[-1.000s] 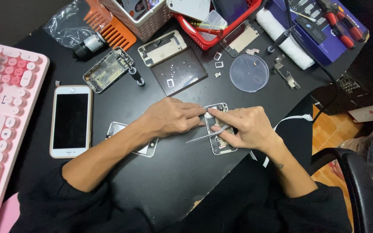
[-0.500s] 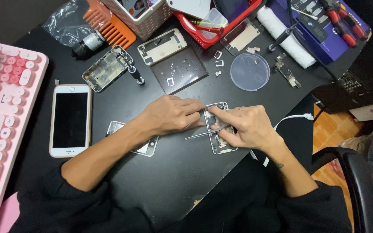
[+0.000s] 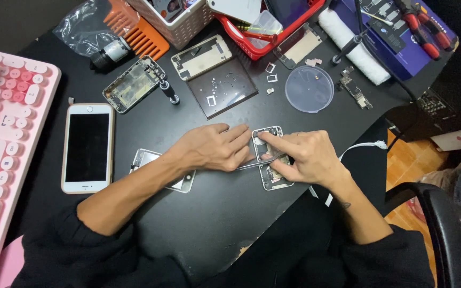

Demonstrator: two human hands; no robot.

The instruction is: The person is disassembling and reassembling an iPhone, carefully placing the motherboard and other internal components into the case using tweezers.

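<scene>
The right hand point(image 3: 308, 157) pinches a pair of slim metal tweezers point(image 3: 260, 162) between thumb and curled fingers, closed tight on the shaft, with its index finger stretched onto the top edge of a small opened phone chassis with a silver frame point(image 3: 269, 176). The chassis lies flat on the black table point(image 3: 214, 224) directly under that hand. The left hand point(image 3: 214, 149) rests palm down just beside it, fingers nearly straight, their tips touching the chassis edge and the tweezers' far end; it grips nothing. Under the left wrist lies a detached screen panel with a pale border point(image 3: 145, 158). Further out from that hand sits a white smartphone with a dark screen point(image 3: 87, 148), and beyond it a pink keyboard point(image 3: 1, 138). Away from the right hand's knuckles, a clear round plastic lid point(image 3: 309, 89) lies well apart.
</scene>
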